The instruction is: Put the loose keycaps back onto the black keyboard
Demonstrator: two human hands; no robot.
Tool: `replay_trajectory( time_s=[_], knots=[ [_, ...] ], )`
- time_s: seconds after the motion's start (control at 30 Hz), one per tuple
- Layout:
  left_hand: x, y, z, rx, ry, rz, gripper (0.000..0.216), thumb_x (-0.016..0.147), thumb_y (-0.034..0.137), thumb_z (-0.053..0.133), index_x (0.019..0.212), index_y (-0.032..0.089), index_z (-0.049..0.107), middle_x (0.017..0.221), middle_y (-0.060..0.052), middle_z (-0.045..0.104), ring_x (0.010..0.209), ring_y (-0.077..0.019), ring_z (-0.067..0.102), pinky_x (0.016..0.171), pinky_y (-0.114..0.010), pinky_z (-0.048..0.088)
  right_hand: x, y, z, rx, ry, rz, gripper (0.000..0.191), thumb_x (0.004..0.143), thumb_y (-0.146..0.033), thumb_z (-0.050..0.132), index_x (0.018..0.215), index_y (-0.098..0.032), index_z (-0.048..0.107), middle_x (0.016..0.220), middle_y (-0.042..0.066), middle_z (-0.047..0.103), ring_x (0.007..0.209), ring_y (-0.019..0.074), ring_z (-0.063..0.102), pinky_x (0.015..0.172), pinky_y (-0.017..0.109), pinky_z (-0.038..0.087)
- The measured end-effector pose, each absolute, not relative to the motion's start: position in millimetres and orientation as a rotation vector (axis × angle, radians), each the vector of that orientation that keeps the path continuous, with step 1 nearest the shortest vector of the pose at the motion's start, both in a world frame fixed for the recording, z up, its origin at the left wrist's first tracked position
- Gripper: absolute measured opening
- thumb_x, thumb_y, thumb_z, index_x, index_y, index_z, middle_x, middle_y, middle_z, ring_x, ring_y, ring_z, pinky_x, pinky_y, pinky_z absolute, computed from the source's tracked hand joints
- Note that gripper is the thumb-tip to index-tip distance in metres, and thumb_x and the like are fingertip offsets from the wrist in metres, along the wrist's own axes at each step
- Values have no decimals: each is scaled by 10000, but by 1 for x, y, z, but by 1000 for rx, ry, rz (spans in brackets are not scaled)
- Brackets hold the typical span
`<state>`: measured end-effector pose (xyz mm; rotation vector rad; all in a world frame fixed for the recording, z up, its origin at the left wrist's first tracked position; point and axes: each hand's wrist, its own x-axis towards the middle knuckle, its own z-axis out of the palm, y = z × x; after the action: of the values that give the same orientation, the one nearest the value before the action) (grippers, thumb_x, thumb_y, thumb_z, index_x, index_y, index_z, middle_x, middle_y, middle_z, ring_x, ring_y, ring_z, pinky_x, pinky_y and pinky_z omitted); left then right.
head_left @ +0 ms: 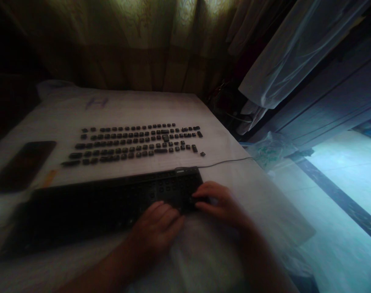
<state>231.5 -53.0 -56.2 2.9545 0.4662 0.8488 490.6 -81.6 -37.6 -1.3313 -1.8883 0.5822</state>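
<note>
A black keyboard (pixel 90 203) lies across the near part of the table, its keybed dark and hard to make out. My left hand (pixel 159 224) is closed over its front edge, right of the middle, with the fingers on top. At the keyboard's right end, my right hand (pixel 217 199) pinches something small and dark between thumb and fingers. It blends with the keyboard, so its kind is unclear. Beyond the keyboard, loose black keycaps (pixel 131 155) are spread in several rows, much like a keyboard layout. One keycap (pixel 203 154) sits apart at the right end.
A dark flat phone-like object (pixel 25 162) lies at the left, near a small orange strip (pixel 50 178). The keyboard's cable (pixel 222 162) runs over the right edge of the pale-covered table (pixel 149 106). A curtain (pixel 142 49) hangs behind; clear plastic (pixel 269 150) lies at the right.
</note>
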Motion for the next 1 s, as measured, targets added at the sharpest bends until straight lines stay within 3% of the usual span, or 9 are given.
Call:
replay_trajectory(
  time_s=[0.57, 1.0],
  knots=[
    [234, -53, -54, 2943, 493, 886, 335, 1046, 153, 350, 1160, 159, 664, 1059, -74, 674, 1023, -212, 600, 995, -417, 479, 484, -81, -33, -1353, -2071, 556, 159, 821, -175, 718, 962, -223, 771, 894, 52, 712, 808, 175, 664, 726, 317, 538],
    [240, -54, -51, 2952, 638, 806, 318, 1014, 247, 458, 1287, 182, 609, 1170, -90, 633, 1127, -242, 558, 1035, -441, 444, 484, -81, -35, -1393, -2078, 572, 173, 814, -183, 710, 965, -227, 781, 896, 48, 693, 817, 174, 652, 737, 313, 531]
  ],
)
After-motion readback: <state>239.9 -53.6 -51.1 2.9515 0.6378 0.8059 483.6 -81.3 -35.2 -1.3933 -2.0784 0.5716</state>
